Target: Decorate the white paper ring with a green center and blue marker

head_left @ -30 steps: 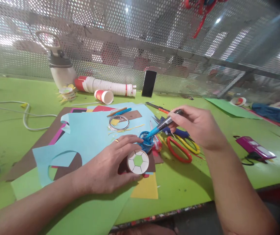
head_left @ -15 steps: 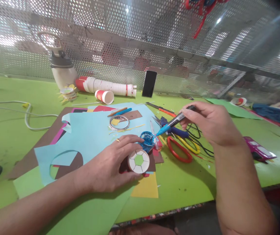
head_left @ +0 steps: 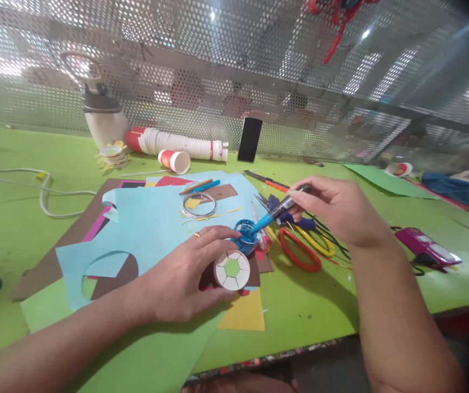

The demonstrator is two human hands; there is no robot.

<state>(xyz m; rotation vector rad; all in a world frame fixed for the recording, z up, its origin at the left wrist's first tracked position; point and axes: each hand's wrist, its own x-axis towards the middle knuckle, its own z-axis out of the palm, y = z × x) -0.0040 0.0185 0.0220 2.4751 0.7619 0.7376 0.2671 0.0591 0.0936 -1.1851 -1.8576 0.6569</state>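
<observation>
My left hand (head_left: 185, 278) lies flat on the coloured papers and grips a small paper cup (head_left: 231, 269) lying on its side, its white bottom with a green hexagon facing me. My right hand (head_left: 336, 210) holds a blue-tipped pen tool (head_left: 277, 212). Its tip touches a small blue ring-shaped piece (head_left: 245, 233) just beyond the cup, next to my left fingertips.
Red and yellow scissors (head_left: 302, 250) lie right of the cup. Light blue paper (head_left: 152, 229), brown, green and yellow sheets cover the green table (head_left: 21, 218). At the back are stacked cups (head_left: 177, 144), a phone (head_left: 249, 140), a bottle (head_left: 102, 114); a pink device (head_left: 425, 245) lies right.
My right hand pulled the pen tool back to the right away from the blue piece, then brought its tip down onto it again. My left hand stayed on the cup.
</observation>
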